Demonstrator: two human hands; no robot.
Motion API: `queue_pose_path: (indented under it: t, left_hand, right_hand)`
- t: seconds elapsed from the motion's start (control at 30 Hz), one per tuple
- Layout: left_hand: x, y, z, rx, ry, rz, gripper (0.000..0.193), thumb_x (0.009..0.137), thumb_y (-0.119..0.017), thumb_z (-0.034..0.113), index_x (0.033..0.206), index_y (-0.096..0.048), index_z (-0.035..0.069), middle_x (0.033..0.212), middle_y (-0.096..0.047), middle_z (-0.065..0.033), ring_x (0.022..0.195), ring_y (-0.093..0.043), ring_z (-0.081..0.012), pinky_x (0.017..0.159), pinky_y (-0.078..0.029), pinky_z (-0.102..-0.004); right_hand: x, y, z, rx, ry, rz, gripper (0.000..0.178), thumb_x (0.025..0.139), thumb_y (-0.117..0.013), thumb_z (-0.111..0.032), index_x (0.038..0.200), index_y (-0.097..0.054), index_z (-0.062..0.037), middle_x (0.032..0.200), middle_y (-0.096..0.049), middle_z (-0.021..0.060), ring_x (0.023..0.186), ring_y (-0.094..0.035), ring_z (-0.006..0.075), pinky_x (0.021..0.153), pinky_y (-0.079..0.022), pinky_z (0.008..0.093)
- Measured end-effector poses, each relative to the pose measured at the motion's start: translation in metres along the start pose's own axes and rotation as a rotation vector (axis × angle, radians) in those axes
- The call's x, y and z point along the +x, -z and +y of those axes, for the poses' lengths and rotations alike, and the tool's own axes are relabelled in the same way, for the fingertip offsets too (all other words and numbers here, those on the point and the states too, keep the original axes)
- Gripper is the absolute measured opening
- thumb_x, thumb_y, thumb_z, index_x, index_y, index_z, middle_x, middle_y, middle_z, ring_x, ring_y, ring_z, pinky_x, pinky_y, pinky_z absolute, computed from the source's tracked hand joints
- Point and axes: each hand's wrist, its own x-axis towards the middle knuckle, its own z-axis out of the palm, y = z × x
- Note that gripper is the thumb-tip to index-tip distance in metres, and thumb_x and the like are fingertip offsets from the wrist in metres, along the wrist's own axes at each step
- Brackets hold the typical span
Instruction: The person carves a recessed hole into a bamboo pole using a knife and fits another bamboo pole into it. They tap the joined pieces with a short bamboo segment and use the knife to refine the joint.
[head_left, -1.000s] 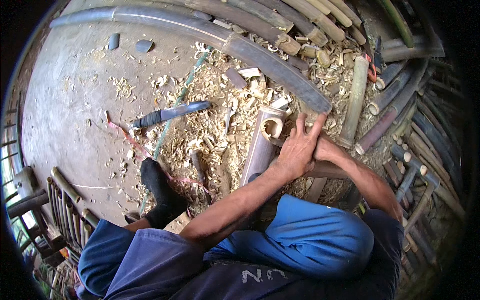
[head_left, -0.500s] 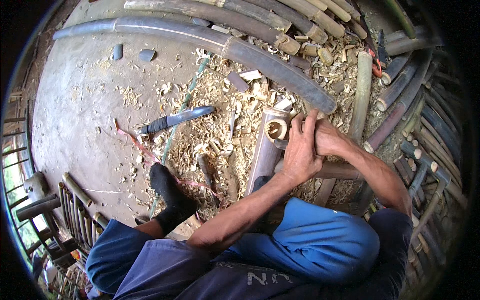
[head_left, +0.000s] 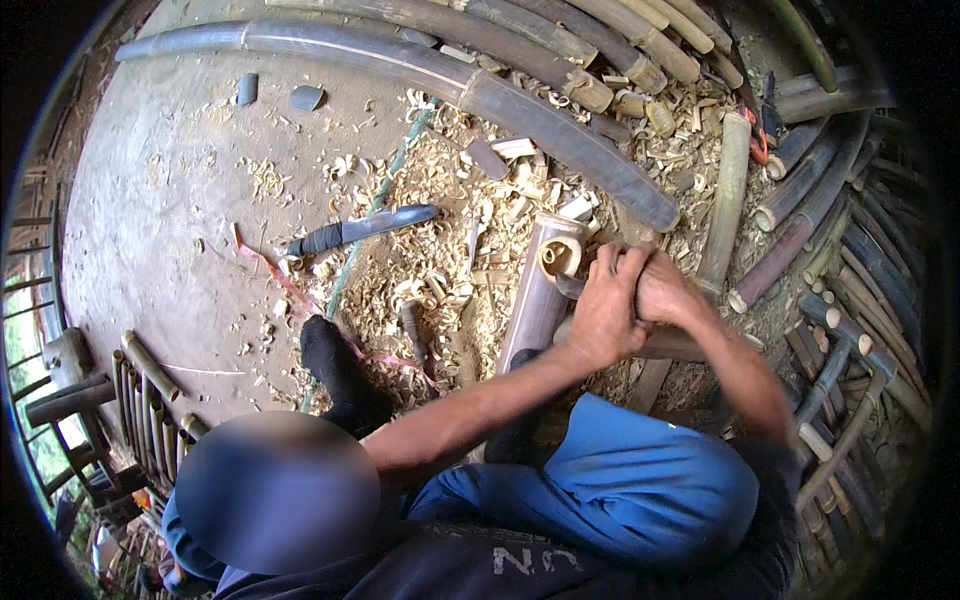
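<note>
Right of centre in the frame, both bare hands are meeting beside a thick grey-brown bamboo tube [head_left: 533, 315], which is lying at a slant and showing a round, pale-rimmed opening [head_left: 561, 258] near its upper end. Left hand [head_left: 612, 310] is reaching up from the lower edge, its fingers bending over the front of the right hand [head_left: 667, 290]; the two are touching. Right-hand fingers are curling inward, nearly closed. A short grey metal blade [head_left: 570, 287] is showing between opening and left hand, its rear end disappearing under that hand. Handle is being hidden; cannot tell which fingers are gripping it, or how firmly.

Left of the tube, a grey-bladed knife with a black-wrapped handle [head_left: 365, 228] is lying across a thin green strip [head_left: 348, 270]. Lower, a brown-handled tool [head_left: 413, 332] is lying among pale curled shavings [head_left: 440, 290]. A pink ribbon [head_left: 275, 272] is trailing toward a black-socked foot [head_left: 335, 370].

Across the top, a long grey bamboo pole [head_left: 560, 135] is slanting down toward the hands. At upper right, a pale bamboo length [head_left: 727, 200] is lying near darker bamboo pieces [head_left: 790, 235]. Bright blue trousers [head_left: 650, 480] are filling the lower middle.
</note>
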Motion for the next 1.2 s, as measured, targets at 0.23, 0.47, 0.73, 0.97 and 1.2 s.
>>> queue_pose_path:
  t: [0.23,0.47,0.73,0.97,1.2]
  left_hand:
    - [0.009,0.021,-0.009,0.136,0.056,-0.508,0.077,0.058,-0.078,0.012,0.132,-0.057,0.007,0.126,-0.051,-0.0239,0.118,-0.055,-0.0457,0.101,-0.049,-0.0478]
    - [-0.028,0.075,0.011,0.359,-0.079,-0.524,0.079,0.067,-0.08,0.017,0.141,-0.051,0.013,0.151,-0.036,-0.0204,0.142,-0.031,-0.045,0.11,-0.041,-0.055]
    - [-0.106,0.149,0.002,0.792,0.475,-0.582,0.057,0.077,-0.073,0.023,0.118,-0.042,0.0,0.093,-0.065,-0.0212,0.092,-0.069,-0.0406,0.077,-0.054,-0.054]
    - [0.023,0.173,0.044,1.183,-0.149,-0.705,0.011,0.08,-0.066,0.013,0.078,-0.071,0.003,0.079,-0.072,-0.0115,0.081,-0.074,-0.0279,0.072,-0.058,-0.0402]
    - [-0.006,0.154,-0.006,0.967,0.465,-0.883,0.028,0.072,-0.073,0.015,0.096,-0.065,0.002,0.085,-0.07,-0.021,0.087,-0.072,-0.0368,0.075,-0.058,-0.0469]
  right_hand:
    - [-0.015,-0.019,-0.024,0.833,-0.335,-0.065,0.036,0.089,-0.065,-0.028,0.114,-0.062,-0.0026,0.106,-0.066,0.0176,0.104,-0.064,0.0286,0.09,-0.053,0.0437]
    - [-0.011,-0.089,-0.115,2.346,-0.402,0.06,0.037,0.1,-0.056,-0.036,0.121,-0.056,-0.0058,0.113,-0.062,0.0113,0.112,-0.06,0.0221,0.096,-0.05,0.0421]
    - [-0.002,-0.097,-0.124,2.279,-0.227,0.022,0.032,0.104,-0.05,-0.036,0.113,-0.06,-0.0065,0.102,-0.067,0.0095,0.092,-0.067,0.0234,0.081,-0.054,0.0387]
    - [0.033,-0.089,-0.125,2.949,-0.018,-0.055,0.029,0.106,-0.05,-0.022,0.118,-0.062,0.0014,0.108,-0.071,0.0169,0.092,-0.071,0.0278,0.087,-0.059,0.0412]
    - [0.022,-0.092,-0.086,2.531,-0.26,-0.101,0.027,0.101,-0.056,-0.019,0.115,-0.063,0.0031,0.103,-0.071,0.0172,0.088,-0.071,0.0283,0.08,-0.062,0.0429]
